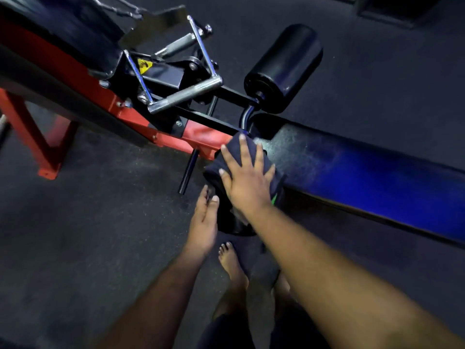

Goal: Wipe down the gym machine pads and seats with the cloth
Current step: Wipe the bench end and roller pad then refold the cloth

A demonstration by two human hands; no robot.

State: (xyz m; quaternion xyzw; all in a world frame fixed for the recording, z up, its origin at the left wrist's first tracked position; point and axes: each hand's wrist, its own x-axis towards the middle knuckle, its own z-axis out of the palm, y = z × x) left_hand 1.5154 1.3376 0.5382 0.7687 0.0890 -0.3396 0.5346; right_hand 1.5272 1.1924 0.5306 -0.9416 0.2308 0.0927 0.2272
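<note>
The left hand [202,220] touches the hanging edge of the cloth [227,170], fingers straight. At one o'clock beyond it, the right hand [245,177] presses the cloth flat, fingers spread, on the bench pad [364,170] end. The roller pad [284,66], twelve o'clock, likely remains unwiped.

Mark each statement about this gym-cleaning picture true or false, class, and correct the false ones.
1. The right hand presses flat on the dark cloth. True.
2. The cloth lies on the cylindrical roller pad. False: it lies on the end of the long bench pad.
3. The machine frame is red. True.
4. The left hand grips the chrome handle. False: it is beside the cloth, away from the handle.
</note>
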